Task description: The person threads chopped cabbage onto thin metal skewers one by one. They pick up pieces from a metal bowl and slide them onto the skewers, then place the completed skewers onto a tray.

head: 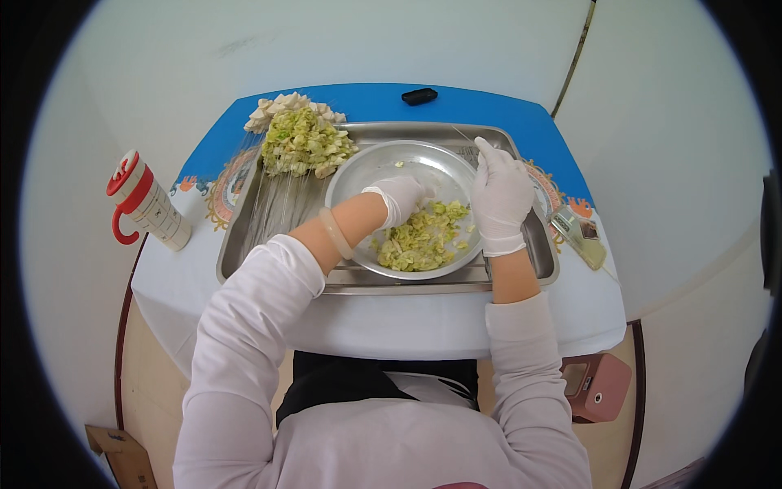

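A round metal bowl (421, 150) sits in a metal tray (232, 263), with a heap of chopped pale-green leaf vegetable, likely cabbage (415, 244), along its near side. My left hand (403, 197), in a white glove, reaches into the bowl beside the heap. Its fingertips are partly hidden, and whether they pinch a piece is unclear. At the bowl's right rim my gloved right hand (504, 189) has thumb and fingers together on a thin skewer (465, 136), whose tip points up and left. Left of the bowl, many thin skewers (278, 208) carry bunched cabbage pieces (305, 142) at their far ends.
Pale white pieces on skewers (293, 104) lie behind the cabbage bunch. A black object (420, 96) rests at the table's back. On the left stands a red-lidded cup (149, 202); a phone in a clear case (579, 237) lies right. A pink box (599, 388) is below the table.
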### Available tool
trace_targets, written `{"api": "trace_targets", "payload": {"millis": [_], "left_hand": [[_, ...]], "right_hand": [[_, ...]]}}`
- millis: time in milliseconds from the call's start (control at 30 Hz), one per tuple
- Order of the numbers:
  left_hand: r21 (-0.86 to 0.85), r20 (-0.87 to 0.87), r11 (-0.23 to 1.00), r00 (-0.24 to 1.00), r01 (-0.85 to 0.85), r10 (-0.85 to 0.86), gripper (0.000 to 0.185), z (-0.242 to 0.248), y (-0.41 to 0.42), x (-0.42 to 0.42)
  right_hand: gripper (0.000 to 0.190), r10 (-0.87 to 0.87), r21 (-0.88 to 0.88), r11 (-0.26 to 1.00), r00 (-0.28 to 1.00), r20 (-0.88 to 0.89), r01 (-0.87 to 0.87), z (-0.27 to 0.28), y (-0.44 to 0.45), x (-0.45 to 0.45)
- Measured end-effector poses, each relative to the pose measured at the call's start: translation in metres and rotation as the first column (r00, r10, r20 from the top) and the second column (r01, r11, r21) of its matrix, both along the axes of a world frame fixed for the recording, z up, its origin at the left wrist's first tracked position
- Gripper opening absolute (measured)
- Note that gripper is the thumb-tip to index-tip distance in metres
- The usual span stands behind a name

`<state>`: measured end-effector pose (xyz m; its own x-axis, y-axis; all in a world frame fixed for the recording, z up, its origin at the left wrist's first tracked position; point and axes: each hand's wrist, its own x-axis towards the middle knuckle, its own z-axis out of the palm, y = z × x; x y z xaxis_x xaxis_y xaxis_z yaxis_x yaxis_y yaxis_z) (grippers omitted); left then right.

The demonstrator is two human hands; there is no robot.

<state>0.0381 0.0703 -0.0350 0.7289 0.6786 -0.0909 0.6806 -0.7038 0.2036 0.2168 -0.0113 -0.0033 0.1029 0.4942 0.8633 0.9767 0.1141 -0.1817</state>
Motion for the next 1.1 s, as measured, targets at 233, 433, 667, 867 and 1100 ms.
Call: {"api": "trace_targets", "payload": {"millis": [233, 433, 667, 867, 1100], "left_hand": [[-0.115, 0.134, 0.991, 0.988, -0.060, 0.076, 0.041, -0.008, 0.006, -0.001], [-0.154, 0.267, 0.988, 0.962, -0.012, 0.053, 0.043, 0.013, -0.002, 0.006], [-0.104, 0.126, 0.992, 0.990, 0.069, -0.056, 0.058, 0.022, -0.018, 0.023], [-0.137, 0.153, 0.989, 0.988, 0.060, -0.038, 0.057, 0.001, -0.006, 0.026], [-0.247, 0.393, 0.969, 0.914, -0.005, 0.105, 0.044, 0.030, -0.022, -0.005]], "right_hand": [[0.024, 0.000, -0.052, 0.999, 0.997, -0.073, -0.003, -0.008, -0.004, 0.003], [0.025, -0.011, -0.057, 0.998, 0.994, -0.106, 0.005, -0.016, -0.001, 0.005], [0.026, -0.033, -0.085, 0.996, 0.995, -0.092, 0.026, -0.017, -0.002, 0.003], [0.025, -0.020, -0.101, 0.995, 0.996, -0.090, 0.011, -0.015, -0.005, 0.000], [0.032, 0.095, -0.078, 0.992, 0.992, -0.089, -0.102, -0.004, -0.014, -0.007]]}}
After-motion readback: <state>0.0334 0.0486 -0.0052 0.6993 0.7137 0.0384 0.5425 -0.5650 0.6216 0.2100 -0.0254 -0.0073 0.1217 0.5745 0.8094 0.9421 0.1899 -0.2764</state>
